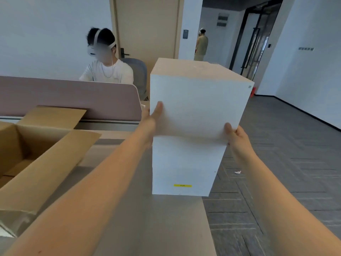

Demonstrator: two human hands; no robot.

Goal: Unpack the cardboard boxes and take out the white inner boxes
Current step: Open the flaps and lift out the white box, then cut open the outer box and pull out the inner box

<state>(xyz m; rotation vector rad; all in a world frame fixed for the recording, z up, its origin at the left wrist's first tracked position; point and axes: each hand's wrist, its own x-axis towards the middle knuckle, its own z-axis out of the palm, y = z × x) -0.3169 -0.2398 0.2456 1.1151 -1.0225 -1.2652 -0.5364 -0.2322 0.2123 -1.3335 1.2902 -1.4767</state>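
Observation:
I hold a white inner box [199, 102] between both hands, on top of a stack of white boxes [184, 167] that stands at the table's right edge. My left hand [152, 119] is against its left side with the thumb laid on the front face. My right hand [238, 137] grips the lower right corner, thumb on the front. The lowest white box carries a yellow label [182, 185]. An open cardboard box [36, 163] stands at the left, flaps spread outward; its inside is mostly hidden.
The table [140, 218] ends just right of the stack, with grey floor [286, 163] beyond. A pink divider [73, 97] runs along the far side. Behind it sits a person with a headset [105, 61]. Another person [202, 45] stands in the corridor.

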